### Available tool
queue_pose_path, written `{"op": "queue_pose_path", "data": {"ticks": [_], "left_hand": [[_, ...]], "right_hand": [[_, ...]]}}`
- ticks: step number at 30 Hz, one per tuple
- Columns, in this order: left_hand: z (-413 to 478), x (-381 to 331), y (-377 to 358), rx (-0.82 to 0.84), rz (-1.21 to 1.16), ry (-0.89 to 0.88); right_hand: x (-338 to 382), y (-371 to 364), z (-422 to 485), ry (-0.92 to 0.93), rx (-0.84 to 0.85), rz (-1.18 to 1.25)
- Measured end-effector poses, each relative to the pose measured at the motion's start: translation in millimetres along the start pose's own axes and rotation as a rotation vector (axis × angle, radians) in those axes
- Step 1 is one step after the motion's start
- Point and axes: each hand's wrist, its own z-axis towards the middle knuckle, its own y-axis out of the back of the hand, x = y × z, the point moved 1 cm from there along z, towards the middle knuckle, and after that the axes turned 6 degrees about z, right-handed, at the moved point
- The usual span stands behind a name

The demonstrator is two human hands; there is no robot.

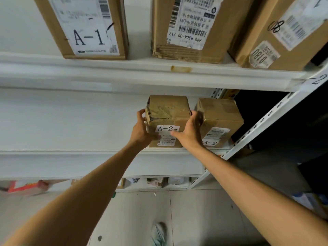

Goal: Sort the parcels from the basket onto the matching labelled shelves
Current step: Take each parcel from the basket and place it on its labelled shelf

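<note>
White metal shelving stands against a pale wall over a grey tiled floor [195, 210], and we face its middle shelf [71, 153]. The upper shelf [88, 71] carries larger cartons, one marked A-1 [85, 27], so each tier seems to take its own code. A tag ending in "-2" [317, 79] sits on the rack's right upright. Between our hands is a small cardboard parcel labelled A-2 [168, 118], near the shelf's front edge; we cannot tell whether its base rests there or hangs just over it. Our left hand [142, 132] grips its left side, fingers curled round the corner. Our right hand [190, 130] clasps the right side, thumb across the front by the label. We hold both flanks, we judge, to keep it square with the label facing out. The right hand's fingers fill the narrow gap to a second A-2 parcel [221, 119] just beside it, so like sits with like. The basket is out of view
</note>
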Motion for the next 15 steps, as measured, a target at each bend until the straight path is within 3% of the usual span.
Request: {"op": "queue_pose_path", "data": {"ticks": [3, 7, 11, 13, 15], "left_hand": [[-15.1, -8.8, 11.2, 0.069, 0.111, 0.031], [-43.8, -8.7, 35.1, 0.104, 0.220, 0.142], [-86.8, -4.5, 84.7, 0.050, 0.443, 0.027], [-110.8, -1.3, 114.9, -0.007, 0.557, -0.035], [-135.4, 3.3, 146.9, -0.059, 0.689, -0.075]], "right_hand": [[5.5, 1.7, -7.5, -0.033, 0.055, -0.060], [29.3, 10.0, -29.1, 0.020, 0.009, -0.198], [73.4, 16.3, -56.1, 0.136, -0.029, -0.390], [99.2, 13.4, -70.5, 0.181, 0.055, -0.418], [124.9, 2.7, -83.5, 0.248, 0.257, -0.439]]}}
